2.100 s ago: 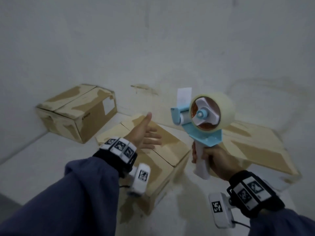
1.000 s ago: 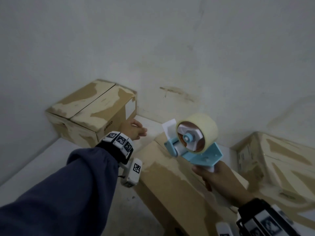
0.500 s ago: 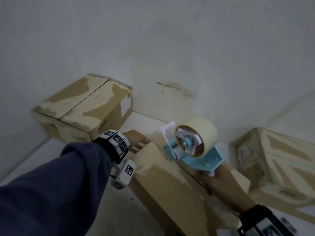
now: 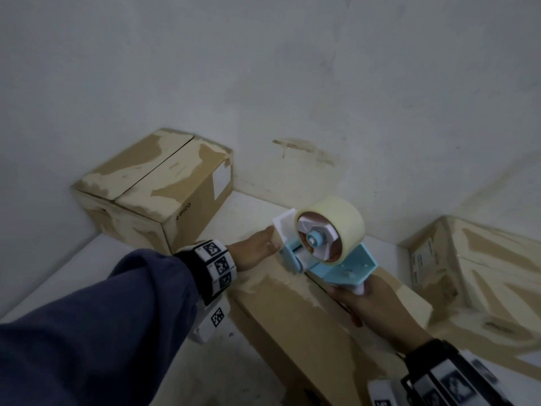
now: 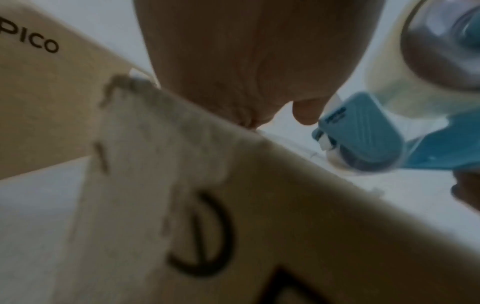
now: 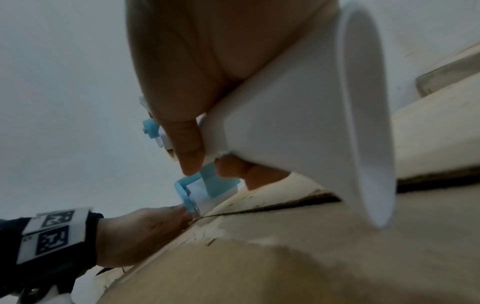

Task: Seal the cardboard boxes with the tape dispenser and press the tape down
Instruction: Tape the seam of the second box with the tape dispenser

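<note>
The middle cardboard box (image 4: 292,312) runs from the centre to the lower right, flaps closed with a dark seam along the top. My right hand (image 4: 377,312) grips the white handle (image 6: 298,123) of the blue tape dispenser (image 4: 336,259), which carries a clear tape roll (image 4: 342,218). Its roller end (image 6: 192,195) sits at the far end of the seam. My left hand (image 4: 251,253) rests on that far end beside the roller; the dispenser hides its fingertips in the head view. The left wrist view shows my palm (image 5: 246,51) over the box edge (image 5: 311,226).
A second box (image 4: 152,183) stands in the back left corner against the wall. A third box (image 4: 483,265) lies at the right. All sit on a white table (image 4: 58,273) enclosed by white walls at the back and left.
My right hand lowered the dispenser from mid-air down to the far end of the middle box. My left hand moved from near the left box onto that same end.
</note>
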